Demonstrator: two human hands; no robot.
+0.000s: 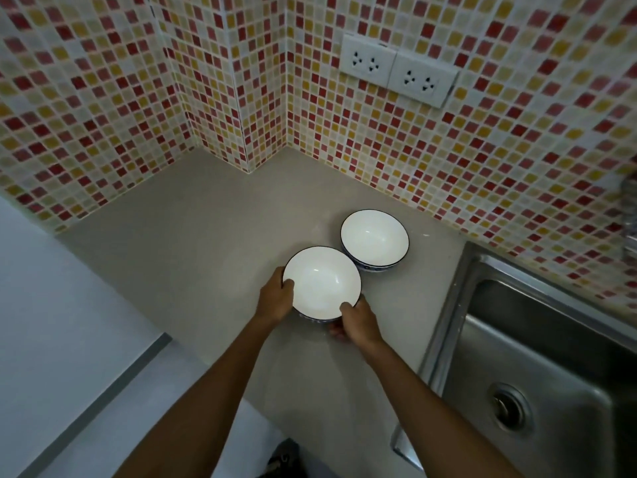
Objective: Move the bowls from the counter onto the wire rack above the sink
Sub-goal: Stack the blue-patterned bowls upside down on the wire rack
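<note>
both forearms reach in from the near edge; left hand (275, 295) and right hand (358, 322) close on one item between them

item 1: near bowl (322, 282), white inside, thin dark rim, blue pattern just showing on the outer wall under the right-hand grip. left thumb hooked over the rim on the far-left side, fingers out of sight beneath; right thumb over the rim at the near-right, fingers curled under. both hands wrapped firmly on the bowl; whether it has left the counter (193, 243) cannot be told

item 2: far bowl (374, 239), same make, upright on the counter just beyond the grip and to its right, rims close, contact uncertain; no hand on it

fixtures: steel sink (537, 357) well to the right of the grip; mosaic tiled wall (482, 139) beyond; double socket (398, 69) high on it. wire rack not in view

step judged in hand: pickup of the first bowl, neither bowl yet racked

next move calls for: lift straight up clear of the far bowl's rim, then carry rightward and upward toward the sink side, keeping the bowl level; glazed surface likely slick, so thumbs should stay over the rim
</note>
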